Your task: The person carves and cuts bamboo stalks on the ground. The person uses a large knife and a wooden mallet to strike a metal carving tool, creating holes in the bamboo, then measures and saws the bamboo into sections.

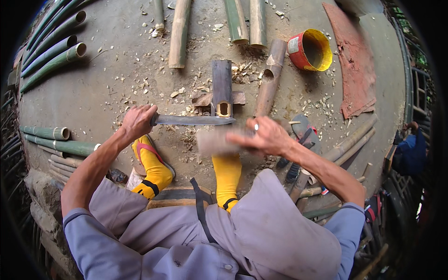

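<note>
My left hand (138, 121) is closed round the handle of a long knife (191, 120), its blade pointing right. The blade's tip lies across the near part of a dark bamboo pole (221, 79), just below a squarish hole cut in its wall. My right hand (268, 136) grips a wooden block (212, 142), smeared by motion, just on the near side of the blade. Whether block and blade touch I cannot tell. The bamboo rests across a flat brown piece of wood (202, 100). Part of its near end is hidden behind the blade and block.
Pale chips litter the ground. A notched bamboo pole (271, 77) and a red-yellow bucket (310, 50) lie to the right, near a reddish sheet (352, 60). Green bamboo poles (58, 65) line the left. My feet in yellow socks (227, 175) flank the work. Another person (410, 151) is far right.
</note>
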`<state>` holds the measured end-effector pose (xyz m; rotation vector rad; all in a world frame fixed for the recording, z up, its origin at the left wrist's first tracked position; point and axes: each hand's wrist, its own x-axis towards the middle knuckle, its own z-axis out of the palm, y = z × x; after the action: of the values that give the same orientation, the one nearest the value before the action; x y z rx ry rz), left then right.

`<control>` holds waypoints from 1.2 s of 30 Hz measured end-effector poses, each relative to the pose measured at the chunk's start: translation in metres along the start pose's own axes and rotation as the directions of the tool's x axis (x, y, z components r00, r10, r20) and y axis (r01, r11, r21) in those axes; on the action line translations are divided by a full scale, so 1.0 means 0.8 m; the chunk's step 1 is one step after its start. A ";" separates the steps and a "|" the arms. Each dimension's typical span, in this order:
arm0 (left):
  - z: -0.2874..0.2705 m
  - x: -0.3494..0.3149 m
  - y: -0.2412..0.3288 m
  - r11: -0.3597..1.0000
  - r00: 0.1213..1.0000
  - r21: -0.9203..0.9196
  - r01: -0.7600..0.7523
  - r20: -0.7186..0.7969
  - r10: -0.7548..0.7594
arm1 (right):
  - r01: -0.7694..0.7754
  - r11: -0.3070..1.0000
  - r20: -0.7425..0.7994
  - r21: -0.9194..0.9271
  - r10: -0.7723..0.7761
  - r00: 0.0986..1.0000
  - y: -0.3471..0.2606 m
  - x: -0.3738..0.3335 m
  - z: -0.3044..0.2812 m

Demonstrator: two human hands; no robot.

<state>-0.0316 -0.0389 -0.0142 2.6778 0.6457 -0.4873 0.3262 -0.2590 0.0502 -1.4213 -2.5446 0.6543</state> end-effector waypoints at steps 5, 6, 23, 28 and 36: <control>0.002 0.003 0.003 1.000 1.000 0.019 0.023 -0.012 -0.022 | 0.179 0.983 -0.193 -0.029 -0.182 0.964 -0.058 -0.001 0.002; 0.000 0.003 0.000 0.999 0.999 0.030 0.034 -0.019 -0.033 | 0.286 0.958 -0.317 -0.023 -0.279 0.907 -0.070 0.004 -0.003; -0.084 0.056 -0.021 0.673 0.787 -0.570 0.472 0.617 -0.029 | -0.322 0.923 -0.200 0.210 0.363 0.910 -0.017 -0.005 0.016; -0.060 0.069 -0.063 0.515 0.863 -0.848 0.122 -0.166 -0.477 | -0.534 0.593 -0.222 0.603 0.767 0.602 0.002 -0.027 -0.009; -0.027 0.041 -0.017 0.880 0.976 -0.428 0.208 0.155 -0.156 | -0.580 0.425 -0.060 0.695 0.838 0.542 -0.018 -0.047 -0.014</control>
<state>-0.0054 -0.0067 -0.0113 2.1549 0.8639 -0.4741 0.3391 -0.2938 0.0698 -2.0690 -1.0802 1.0245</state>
